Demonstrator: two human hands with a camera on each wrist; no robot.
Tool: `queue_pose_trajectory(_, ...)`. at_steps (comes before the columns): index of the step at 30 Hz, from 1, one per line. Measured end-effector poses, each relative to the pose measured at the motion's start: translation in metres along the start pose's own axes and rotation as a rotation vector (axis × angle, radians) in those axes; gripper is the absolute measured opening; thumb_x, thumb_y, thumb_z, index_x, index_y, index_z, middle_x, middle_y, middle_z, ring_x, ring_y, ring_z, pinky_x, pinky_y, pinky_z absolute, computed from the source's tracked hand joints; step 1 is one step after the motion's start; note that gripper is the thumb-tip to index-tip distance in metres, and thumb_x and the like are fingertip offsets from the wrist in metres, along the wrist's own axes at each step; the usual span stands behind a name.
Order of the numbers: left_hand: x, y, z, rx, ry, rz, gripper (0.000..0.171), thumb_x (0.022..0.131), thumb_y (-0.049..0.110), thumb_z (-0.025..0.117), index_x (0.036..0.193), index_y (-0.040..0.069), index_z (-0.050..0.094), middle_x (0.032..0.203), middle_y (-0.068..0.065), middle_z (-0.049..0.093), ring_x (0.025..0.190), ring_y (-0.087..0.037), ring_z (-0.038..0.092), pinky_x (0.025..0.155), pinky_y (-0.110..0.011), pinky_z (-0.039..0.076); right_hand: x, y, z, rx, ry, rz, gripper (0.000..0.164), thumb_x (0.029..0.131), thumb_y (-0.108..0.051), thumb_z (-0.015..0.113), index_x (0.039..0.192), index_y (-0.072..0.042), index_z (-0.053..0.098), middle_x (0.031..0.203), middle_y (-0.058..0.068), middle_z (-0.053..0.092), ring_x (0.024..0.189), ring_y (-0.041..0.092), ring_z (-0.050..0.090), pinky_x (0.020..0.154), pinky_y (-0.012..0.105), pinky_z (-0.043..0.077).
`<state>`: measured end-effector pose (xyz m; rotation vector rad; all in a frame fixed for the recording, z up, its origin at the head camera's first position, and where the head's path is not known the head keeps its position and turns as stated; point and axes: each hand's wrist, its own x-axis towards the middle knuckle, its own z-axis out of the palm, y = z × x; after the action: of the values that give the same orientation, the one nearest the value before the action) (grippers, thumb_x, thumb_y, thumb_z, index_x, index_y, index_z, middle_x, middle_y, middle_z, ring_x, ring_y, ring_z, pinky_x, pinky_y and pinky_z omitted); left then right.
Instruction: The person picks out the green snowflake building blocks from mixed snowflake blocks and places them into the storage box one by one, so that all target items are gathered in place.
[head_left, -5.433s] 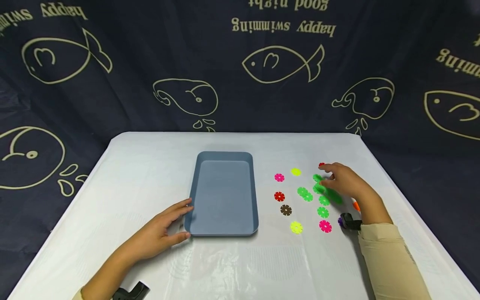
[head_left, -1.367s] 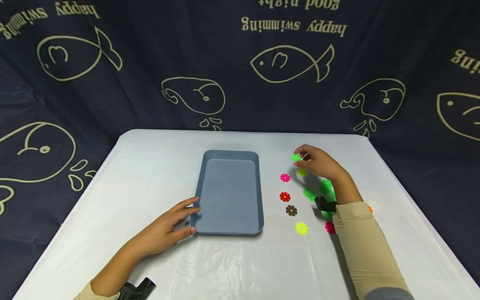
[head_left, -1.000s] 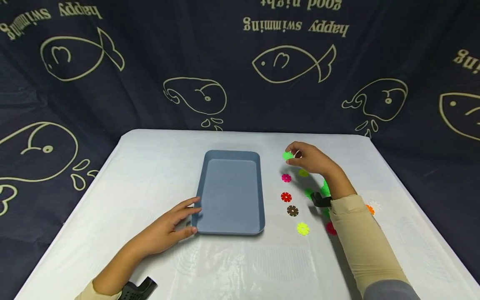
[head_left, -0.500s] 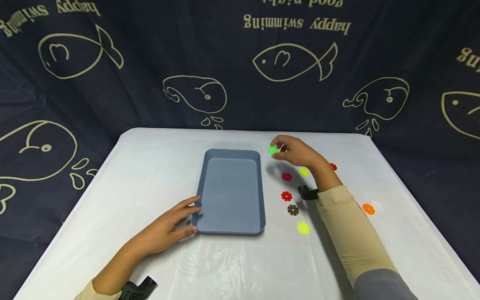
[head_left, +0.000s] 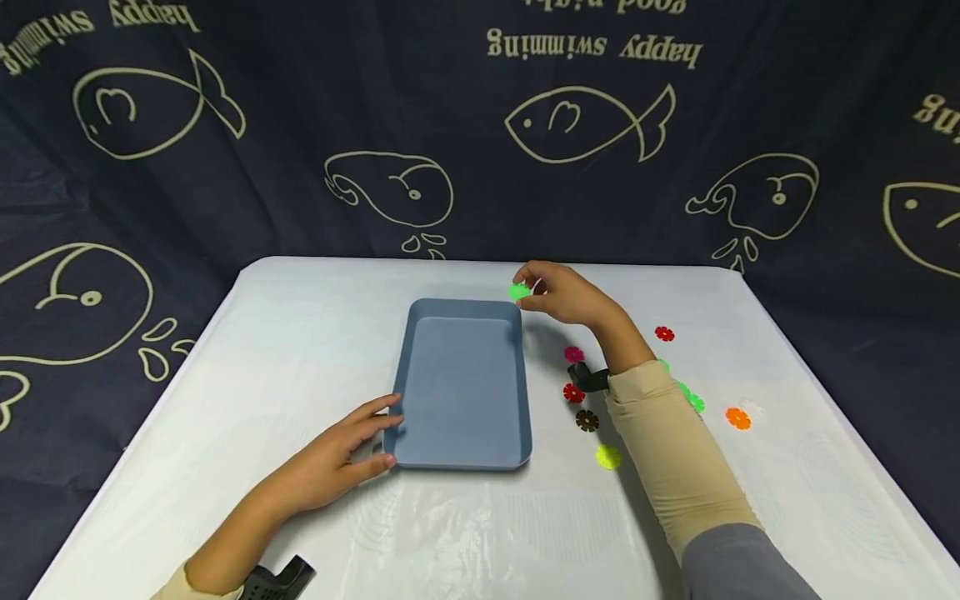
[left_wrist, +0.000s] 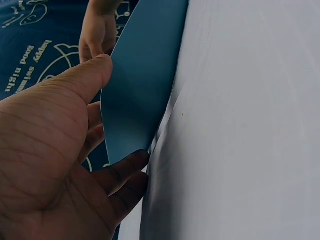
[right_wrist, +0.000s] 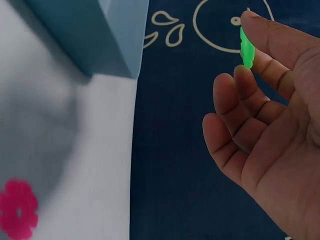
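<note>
My right hand (head_left: 558, 292) pinches a green notched plastic disc (head_left: 519, 292) between thumb and fingertips, above the far right corner of a blue-grey tray (head_left: 525, 400). In the right wrist view the green disc (right_wrist: 247, 49) is seen nearly edge-on, and the other fingers curl loosely below it. My left hand (head_left: 330, 458) rests at the tray's left side, its fingers extended and spread. Two fingertips reach over the rim while the thumb touches near the front corner. The left wrist view has the thumb at the rim and two fingers against the outer wall (left_wrist: 137, 85).
Right of the tray lie pink (head_left: 573, 354), red (head_left: 573, 395), brown (head_left: 587, 421) and yellow (head_left: 608, 457) discs. Farther right are green (head_left: 692, 398), orange (head_left: 738, 418), white (head_left: 753, 410) and red (head_left: 664, 333) ones. The right sleeve (head_left: 675, 450) covers others. A dark fish-print cloth (head_left: 480, 208) hangs behind the table.
From above the green discs, my right hand has taken one and carried it left to the tray's far right corner. My left hand has stayed at the tray's left side.
</note>
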<state>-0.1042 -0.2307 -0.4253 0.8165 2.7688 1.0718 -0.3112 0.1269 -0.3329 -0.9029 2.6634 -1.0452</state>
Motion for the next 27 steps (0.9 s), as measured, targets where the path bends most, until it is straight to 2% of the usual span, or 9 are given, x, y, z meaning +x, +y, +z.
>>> queue_pose_trajectory(8, 0.001, 0.002, -0.001, 0.007, 0.006, 0.003, 0.058, 0.096, 0.044, 0.064, 0.143, 0.013, 0.054, 0.16, 0.001, 0.031, 0.142, -0.026, 0.035, 0.104, -0.052, 0.041, 0.017, -0.009, 0.016, 0.027, -0.007, -0.038, 0.027, 0.093, -0.011, 0.071, 0.118, -0.006, 0.063, 0.106, 0.011, 0.06, 0.092, 0.025, 0.059, 0.076, 0.038, 0.049)
queue_pose_trajectory(15, -0.001, 0.003, 0.001, 0.012, 0.006, 0.003, 0.058, 0.096, 0.044, 0.064, 0.143, 0.012, 0.054, 0.16, 0.001, 0.031, 0.142, -0.026, 0.035, 0.104, -0.052, 0.041, 0.028, -0.014, 0.034, 0.083, -0.016, -0.046, 0.026, 0.091, -0.011, 0.073, 0.115, -0.008, 0.064, 0.104, 0.01, 0.059, 0.087, 0.025, 0.058, 0.07, 0.036, 0.049)
queue_pose_trajectory(27, -0.001, 0.002, 0.0, 0.027, 0.009, 0.003, 0.057, 0.096, 0.044, 0.064, 0.142, 0.013, 0.055, 0.159, 0.001, 0.033, 0.141, -0.024, 0.036, 0.104, -0.05, 0.042, 0.043, -0.029, 0.053, 0.131, -0.031, -0.063, 0.024, 0.091, -0.009, 0.073, 0.113, -0.007, 0.064, 0.102, 0.008, 0.06, 0.09, 0.024, 0.06, 0.075, 0.035, 0.049)
